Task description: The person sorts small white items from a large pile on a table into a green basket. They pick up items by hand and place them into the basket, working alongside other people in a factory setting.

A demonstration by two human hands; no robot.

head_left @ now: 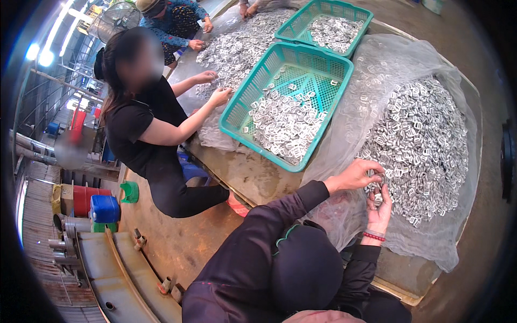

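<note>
We see the heap of small metal buckles (420, 140) spread on a clear plastic sheet (371, 70) over the right end of the bench (253, 177), and our two hands meet at the heap's near left edge. Our right hand (379, 207), with a red bead bracelet (373, 236) at the wrist, is turned palm up with its fingers curled narrow around a few loose buckles (377, 195). Our left hand (355, 175) reaches over from the left just above it, fingers bent close together and touching the edge of the heap; we cannot tell whether they grip a piece. Left of the sheet, in the bench's middle, stands a teal plastic basket (242, 110) partly filled with the same buckles, and a second teal basket (355, 37) sits beyond it toward the far edge. At the bench's left edge a person in black (145, 134) crouches with both hands in another heap (237, 48). On the concrete floor (177, 237) at the left stand a blue canister (104, 208) and a green stool (130, 191).
</note>
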